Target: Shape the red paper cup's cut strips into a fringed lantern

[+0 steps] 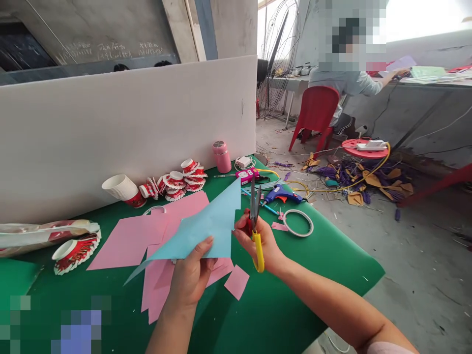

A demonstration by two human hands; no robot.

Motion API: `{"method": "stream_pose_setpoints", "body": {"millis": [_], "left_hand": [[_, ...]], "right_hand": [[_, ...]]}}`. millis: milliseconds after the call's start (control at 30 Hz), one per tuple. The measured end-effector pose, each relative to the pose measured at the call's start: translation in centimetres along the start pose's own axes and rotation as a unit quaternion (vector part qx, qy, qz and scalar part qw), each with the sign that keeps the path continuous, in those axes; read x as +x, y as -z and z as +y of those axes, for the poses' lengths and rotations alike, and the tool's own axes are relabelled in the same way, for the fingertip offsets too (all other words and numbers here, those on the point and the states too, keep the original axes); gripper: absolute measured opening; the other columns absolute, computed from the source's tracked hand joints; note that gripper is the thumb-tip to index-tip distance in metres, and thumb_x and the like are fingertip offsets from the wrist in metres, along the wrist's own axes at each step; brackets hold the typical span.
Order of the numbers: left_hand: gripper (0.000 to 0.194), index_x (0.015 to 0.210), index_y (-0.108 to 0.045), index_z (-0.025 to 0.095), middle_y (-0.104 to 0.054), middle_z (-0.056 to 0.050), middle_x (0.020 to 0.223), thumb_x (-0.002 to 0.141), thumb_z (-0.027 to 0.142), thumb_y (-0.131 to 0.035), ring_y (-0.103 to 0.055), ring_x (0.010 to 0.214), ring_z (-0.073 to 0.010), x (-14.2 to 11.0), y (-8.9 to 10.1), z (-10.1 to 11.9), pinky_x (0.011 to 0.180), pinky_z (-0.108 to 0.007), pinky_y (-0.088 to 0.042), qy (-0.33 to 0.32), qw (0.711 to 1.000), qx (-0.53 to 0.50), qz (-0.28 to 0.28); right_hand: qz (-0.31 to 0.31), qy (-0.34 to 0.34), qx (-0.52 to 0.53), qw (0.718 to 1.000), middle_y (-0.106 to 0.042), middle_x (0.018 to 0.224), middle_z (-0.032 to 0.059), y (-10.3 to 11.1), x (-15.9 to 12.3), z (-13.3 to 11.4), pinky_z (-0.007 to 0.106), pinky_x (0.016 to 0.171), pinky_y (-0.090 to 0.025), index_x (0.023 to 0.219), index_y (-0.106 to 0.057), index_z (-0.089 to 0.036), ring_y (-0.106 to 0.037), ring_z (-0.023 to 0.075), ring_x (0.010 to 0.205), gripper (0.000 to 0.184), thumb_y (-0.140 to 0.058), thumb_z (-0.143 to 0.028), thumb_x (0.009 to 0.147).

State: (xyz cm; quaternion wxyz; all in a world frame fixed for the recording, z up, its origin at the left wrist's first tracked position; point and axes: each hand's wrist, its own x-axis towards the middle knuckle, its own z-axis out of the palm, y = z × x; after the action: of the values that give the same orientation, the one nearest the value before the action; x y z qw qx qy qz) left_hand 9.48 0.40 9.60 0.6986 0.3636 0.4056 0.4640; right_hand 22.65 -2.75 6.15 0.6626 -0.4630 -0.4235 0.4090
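A sheet of light blue paper [206, 221] is pinched in my left hand [191, 275], thumb on top and fingers beneath. The sheet looks folded or bent, with a notch at its right edge. Scissors [257, 241] with yellow and red handles are in my right hand [265, 241], just right of the paper. Their blades point up and stand slightly apart, clear of the sheet. Under the blue sheet several pink paper sheets [125, 241] lie spread on the green table [295, 305]. A small pink square [237, 282] lies below the scissors.
Behind the paper stand stacked paper cups [121, 189], several cut, frilled red-and-white cups [175, 182] and a pink flask [221, 156]. At right lie a blue glue gun [282, 194], a pink glue gun [247, 175] and a tape roll [298, 223]. A person [339, 78] sits beyond.
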Motion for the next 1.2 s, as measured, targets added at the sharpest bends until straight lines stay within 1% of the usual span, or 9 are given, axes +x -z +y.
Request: {"method": "stream_pose_setpoints", "body": {"millis": [300,467,567,733,800,867,933,1067,1200], "left_hand": [[0.03,0.046,-0.044,0.02,-0.042,0.007,0.042,0.061,0.026,-0.069,-0.037,0.038,-0.0074,0.4,0.1,0.7,0.041,-0.023,-0.036,-0.066,0.989,0.133,0.015],[0.032,0.039,-0.045,0.021,-0.048,0.005,0.042,0.064,0.022,-0.066,-0.047,0.046,-0.0112,3.5,-1.8,1.8,0.055,-0.025,-0.043,-0.161,0.925,0.342,-0.022],[0.032,0.038,-0.044,0.02,-0.043,0.006,0.039,0.061,0.015,-0.066,-0.04,0.042,-0.0082,6.1,-3.5,1.4,0.05,-0.023,-0.04,-0.054,0.967,0.242,-0.056],[0.014,0.055,-0.057,0.013,-0.055,0.001,0.053,0.062,0.012,-0.069,-0.048,0.047,-0.0093,9.3,-4.6,-3.4,0.051,-0.026,-0.043,0.082,0.976,0.193,-0.058],[0.014,0.08,-0.064,0.008,-0.064,-0.007,0.079,0.071,0.018,-0.068,-0.059,0.065,-0.0155,9.7,-4.4,-5.6,0.061,-0.031,-0.049,0.143,0.971,0.183,-0.057],[0.034,0.115,-0.054,0.015,-0.058,-0.01,0.115,0.085,0.032,-0.055,-0.06,0.096,-0.0211,9.7,-4.0,-7.1,0.079,-0.042,-0.051,0.185,0.966,0.171,-0.055],[0.037,0.119,-0.052,0.017,-0.056,-0.01,0.12,0.087,0.033,-0.054,-0.058,0.101,-0.0221,9.7,-3.7,-7.8,0.082,-0.044,-0.05,0.204,0.965,0.157,-0.042],[0.035,0.117,-0.053,0.016,-0.057,-0.01,0.116,0.086,0.032,-0.055,-0.059,0.097,-0.0214,9.6,-3.3,-8.1,0.08,-0.042,-0.051,0.214,0.968,0.133,-0.018],[0.023,0.077,-0.057,0.01,-0.062,-0.005,0.066,0.076,0.032,-0.065,-0.053,0.049,-0.0102,8.0,-2.8,-7.8,0.057,-0.03,-0.049,0.182,0.976,0.12,-0.013]], "right_hand": [[0.054,0.018,-0.03,0.998,-0.048,0.061,-0.0041,2.5,0.5,1.5,0.024,0.05,-0.037,0.072,-0.046,-0.02,-0.042,0.0094,0.053,0.025,-0.064,-0.038,0.071],[0.196,0.035,-0.025,0.98,-0.049,0.061,-0.0039,4.7,1.6,1.8,0.025,0.052,-0.04,0.069,-0.046,-0.02,-0.045,0.0106,0.055,0.033,-0.069,-0.043,0.064],[0.253,0.056,-0.024,0.965,-0.048,0.061,-0.0043,5.9,2.0,2.1,0.025,0.052,-0.04,0.07,-0.047,-0.02,-0.044,0.0105,0.054,0.032,-0.069,-0.043,0.064],[0.297,0.09,-0.03,0.95,-0.048,0.064,-0.0035,7.0,2.0,2.3,0.027,0.057,-0.042,0.07,-0.045,-0.02,-0.047,0.0116,0.059,0.031,-0.067,-0.042,0.066],[0.293,0.097,-0.033,0.95,-0.047,0.064,-0.0036,7.2,1.9,2.3,0.027,0.059,-0.043,0.07,-0.045,-0.021,-0.047,0.0118,0.059,0.031,-0.067,-0.042,0.066],[0.282,0.099,-0.041,0.953,-0.048,0.065,-0.0033,7.4,1.7,2.2,0.028,0.06,-0.044,0.071,-0.045,-0.021,-0.047,0.0121,0.06,0.031,-0.067,-0.043,0.067],[0.275,0.097,-0.048,0.955,-0.048,0.066,-0.0029,7.5,1.6,2.1,0.029,0.061,-0.044,0.071,-0.046,-0.021,-0.048,0.0125,0.06,0.031,-0.066,-0.044,0.067],[0.256,0.078,-0.054,0.962,-0.049,0.065,-0.0029,7.4,1.3,2.1,0.028,0.057,-0.043,0.071,-0.046,-0.021,-0.048,0.0129,0.06,0.031,-0.066,-0.044,0.067],[0.226,0.034,-0.058,0.972,-0.049,0.064,-0.0033,7.1,1.2,2.1,0.026,0.053,-0.041,0.071,-0.047,-0.02,-0.047,0.0123,0.058,0.029,-0.066,-0.041,0.065]]}}
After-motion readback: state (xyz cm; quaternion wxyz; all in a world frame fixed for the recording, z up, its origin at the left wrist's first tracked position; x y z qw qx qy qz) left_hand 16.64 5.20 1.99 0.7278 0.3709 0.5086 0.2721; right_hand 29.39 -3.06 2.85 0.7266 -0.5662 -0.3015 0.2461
